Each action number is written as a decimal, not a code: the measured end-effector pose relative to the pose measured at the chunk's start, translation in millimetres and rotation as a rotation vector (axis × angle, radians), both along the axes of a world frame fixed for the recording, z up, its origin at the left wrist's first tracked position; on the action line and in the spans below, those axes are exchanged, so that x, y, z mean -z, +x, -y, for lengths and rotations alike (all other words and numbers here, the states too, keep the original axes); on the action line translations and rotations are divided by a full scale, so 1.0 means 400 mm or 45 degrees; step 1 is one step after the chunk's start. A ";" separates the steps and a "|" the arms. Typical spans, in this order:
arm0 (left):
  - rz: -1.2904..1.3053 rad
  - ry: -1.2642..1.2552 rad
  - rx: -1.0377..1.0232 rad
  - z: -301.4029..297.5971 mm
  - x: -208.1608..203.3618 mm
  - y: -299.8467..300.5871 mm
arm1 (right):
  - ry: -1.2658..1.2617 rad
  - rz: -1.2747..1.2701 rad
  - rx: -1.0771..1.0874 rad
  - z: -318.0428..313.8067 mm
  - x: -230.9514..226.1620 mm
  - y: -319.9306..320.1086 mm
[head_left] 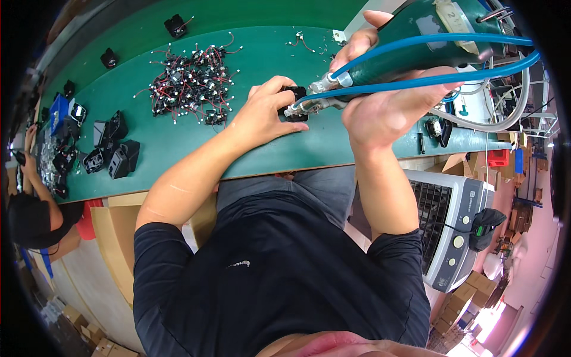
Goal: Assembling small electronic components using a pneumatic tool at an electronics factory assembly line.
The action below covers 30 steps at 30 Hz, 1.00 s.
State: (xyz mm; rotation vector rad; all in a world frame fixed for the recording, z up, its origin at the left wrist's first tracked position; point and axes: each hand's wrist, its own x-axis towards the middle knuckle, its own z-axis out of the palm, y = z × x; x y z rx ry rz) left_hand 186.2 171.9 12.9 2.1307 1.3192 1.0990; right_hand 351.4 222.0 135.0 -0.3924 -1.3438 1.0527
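1. Black boxes [122,157] are heaped on the left of the green table [324,149].
2. Small black parts with red wires [193,83] are piled farther right, on the far side.
3. In the middle, one black part [299,93] is pinched by the left hand's [260,116] thumb and fingers.
4. Just right, a green tool [407,62] with blue hoses [392,85] is held by the right hand [386,113], curled around it.

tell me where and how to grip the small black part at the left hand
Probably pinch the small black part by its far and near edges, coming from the left. It is small enough for the left hand to span, and the green tool with its blue hoses takes up the right side. The part's outline is partly hidden.
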 end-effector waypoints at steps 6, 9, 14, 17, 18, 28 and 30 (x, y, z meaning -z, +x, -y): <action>0.012 0.000 0.010 -0.004 0.003 -0.007 | -0.123 0.036 0.031 0.010 0.000 -0.005; 0.009 -0.020 0.013 -0.002 -0.007 -0.004 | -0.112 -0.003 0.026 0.002 0.016 -0.003; 0.008 -0.021 0.001 0.000 -0.010 -0.002 | -0.196 -0.028 0.029 0.008 0.010 -0.009; 0.004 -0.093 0.009 -0.001 -0.011 -0.003 | -0.253 -0.082 0.038 0.015 0.006 -0.019; 0.002 -0.088 0.012 -0.001 -0.010 -0.003 | -0.286 -0.091 0.067 0.017 0.004 -0.021; 0.064 -0.031 -0.044 0.008 -0.005 0.000 | -0.259 -0.250 0.219 0.072 -0.242 -0.068; 0.099 -0.111 -0.007 -0.007 0.009 -0.006 | -0.414 -0.233 0.001 0.055 -0.203 -0.063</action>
